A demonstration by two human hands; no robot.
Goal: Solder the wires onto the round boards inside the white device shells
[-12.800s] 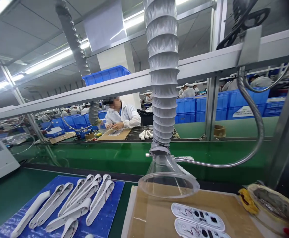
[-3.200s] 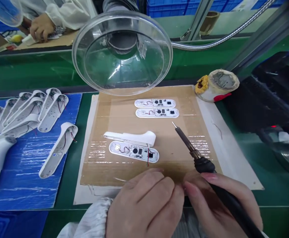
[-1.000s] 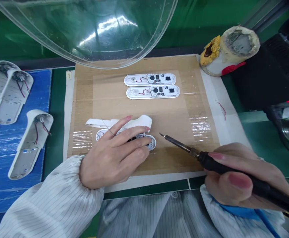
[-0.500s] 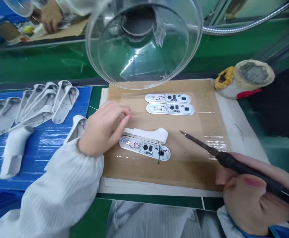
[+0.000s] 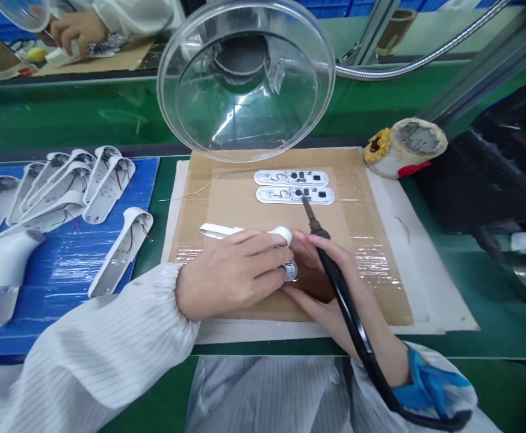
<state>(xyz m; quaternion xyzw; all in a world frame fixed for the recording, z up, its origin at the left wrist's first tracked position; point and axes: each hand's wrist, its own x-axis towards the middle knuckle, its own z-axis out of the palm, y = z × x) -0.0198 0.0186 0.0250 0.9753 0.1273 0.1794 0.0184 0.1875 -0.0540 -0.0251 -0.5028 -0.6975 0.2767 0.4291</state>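
My left hand (image 5: 236, 273) is closed over a white circuit board (image 5: 291, 272), whose rounded end shows past the fingertips. A white curved plastic housing (image 5: 218, 231) lies just behind these fingers, partly covered by them. In my right hand (image 5: 335, 288) is a soldering iron (image 5: 335, 273), its tip pointing away from me and overlapping the nearer finished-looking board in view; whether they touch I cannot tell. The right thumb and fingertips meet the end of the circuit board beside the left fingertips. The wires at that end are hidden.
Two circuit boards (image 5: 294, 178) lie side by side on the cardboard (image 5: 245, 210). A thin solder wire (image 5: 200, 189) rests at left. Several white housings (image 5: 109, 189) sit on the blue mat (image 5: 64, 264). A clear fume hood (image 5: 245, 120) hangs above; a pot with yellow sponge (image 5: 405, 147) stands right.
My right hand has come left to the circuit board with the soldering iron. My left hand has moved right onto the board. The solder wire now lies uncovered on the cardboard.
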